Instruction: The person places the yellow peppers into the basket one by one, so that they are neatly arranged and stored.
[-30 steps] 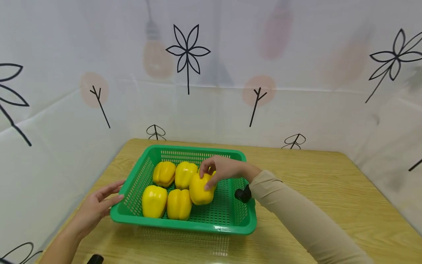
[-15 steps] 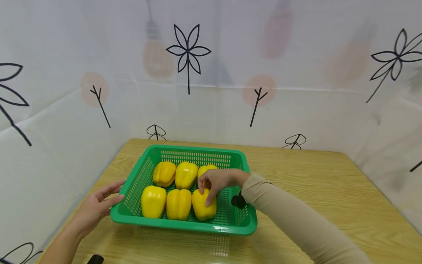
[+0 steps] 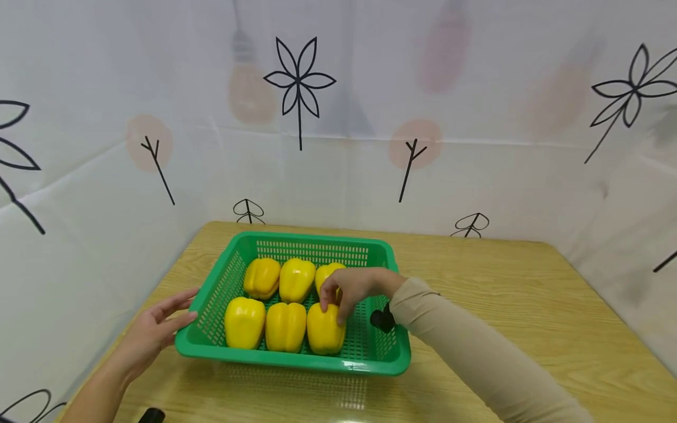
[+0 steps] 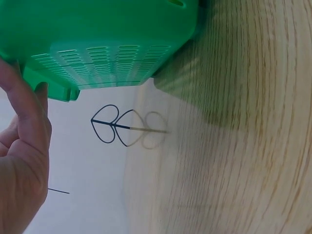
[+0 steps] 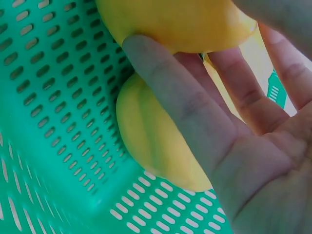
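Observation:
In the head view several yellow bell peppers stand in two rows inside a green plastic basket [image 3: 365, 367]. My right hand [image 3: 354, 288] reaches in over the right rim. Its thumb and fingers hold the upper part of the front right bell pepper [image 3: 325, 332], which sits on the basket floor. Behind it, the back right bell pepper [image 3: 327, 275] is partly hidden by that hand. In the right wrist view, fingertips [image 5: 139, 46] touch a yellow pepper. My left hand [image 3: 156, 332] rests against the basket's left rim with its fingers fairly straight.
The basket stands on a wood-grain table [image 3: 476, 294]. To the right of the peppers, a strip of perforated basket floor [image 3: 359, 329] shows. A white cloth [image 3: 344, 176] with printed plants surrounds the table. A black object [image 3: 152, 415] pokes in at the bottom edge.
My right hand has lowered the bell pepper into the front right spot, uncovering the back right one. Over the last half second its fingers shift slightly. The left hand stays at the rim.

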The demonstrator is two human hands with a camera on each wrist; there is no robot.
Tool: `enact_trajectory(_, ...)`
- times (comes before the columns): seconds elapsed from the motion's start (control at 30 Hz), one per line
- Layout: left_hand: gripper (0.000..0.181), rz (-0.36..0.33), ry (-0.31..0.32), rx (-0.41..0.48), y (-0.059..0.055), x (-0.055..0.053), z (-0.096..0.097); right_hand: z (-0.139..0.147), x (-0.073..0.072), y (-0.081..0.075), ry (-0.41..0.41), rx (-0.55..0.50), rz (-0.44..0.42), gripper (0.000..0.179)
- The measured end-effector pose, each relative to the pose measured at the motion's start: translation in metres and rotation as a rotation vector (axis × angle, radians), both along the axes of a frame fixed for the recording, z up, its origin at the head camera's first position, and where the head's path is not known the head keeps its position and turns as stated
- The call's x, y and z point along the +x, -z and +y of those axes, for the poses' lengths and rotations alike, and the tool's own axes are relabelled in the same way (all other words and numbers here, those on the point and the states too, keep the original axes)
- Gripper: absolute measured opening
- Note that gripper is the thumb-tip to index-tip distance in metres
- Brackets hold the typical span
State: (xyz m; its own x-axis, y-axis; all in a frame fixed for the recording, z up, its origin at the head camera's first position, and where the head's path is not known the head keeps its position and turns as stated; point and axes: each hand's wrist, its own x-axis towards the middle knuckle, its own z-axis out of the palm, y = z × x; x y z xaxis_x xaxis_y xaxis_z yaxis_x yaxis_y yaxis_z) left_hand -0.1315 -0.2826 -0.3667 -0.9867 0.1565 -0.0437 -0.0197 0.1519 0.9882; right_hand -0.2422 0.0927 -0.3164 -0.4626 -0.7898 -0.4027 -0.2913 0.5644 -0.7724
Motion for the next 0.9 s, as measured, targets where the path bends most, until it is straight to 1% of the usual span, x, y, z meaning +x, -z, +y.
enact_trajectory(0.1,0.048,-0.008,-0.001,-0.002,-0.001,0.0,0.0,0.001,0.0,0.0,-0.007,-0.019,0.05,0.025)
enact_trajectory(0.2,0.048,-0.012,-0.003,-0.011,-0.002,0.0,0.0,0.003,0.0,-0.005,0.009,-0.04,0.082,0.027)
enact_trajectory(0.33,0.047,-0.007,-0.007,-0.011,-0.003,0.0,0.0,0.011,0.004,-0.017,0.055,-0.098,0.166,0.027)
enact_trajectory(0.4,0.047,-0.006,-0.009,-0.009,-0.003,0.001,-0.001,0.016,0.008,-0.025,0.096,-0.15,0.232,0.026)
enact_trajectory(0.47,0.046,-0.005,-0.01,-0.006,-0.003,0.001,-0.001,0.022,0.012,-0.032,0.157,-0.208,0.291,0.025)
enact_trajectory(0.57,0.045,0.001,-0.01,0.001,-0.002,0.002,-0.001,0.031,0.02,-0.04,0.274,-0.314,0.341,0.024)
enact_trajectory(0.63,0.044,0.011,-0.006,0.008,-0.001,0.002,0.0,0.039,0.026,-0.042,0.355,-0.372,0.378,0.024)
enact_trajectory(0.77,0.045,0.033,0.006,0.01,0.0,0.001,0.001,0.054,0.037,-0.043,0.493,-0.48,0.426,0.024)
enact_trajectory(0.9,0.046,0.043,0.001,-0.007,0.0,0.003,0.002,0.066,0.046,-0.039,0.576,-0.545,0.448,0.023)
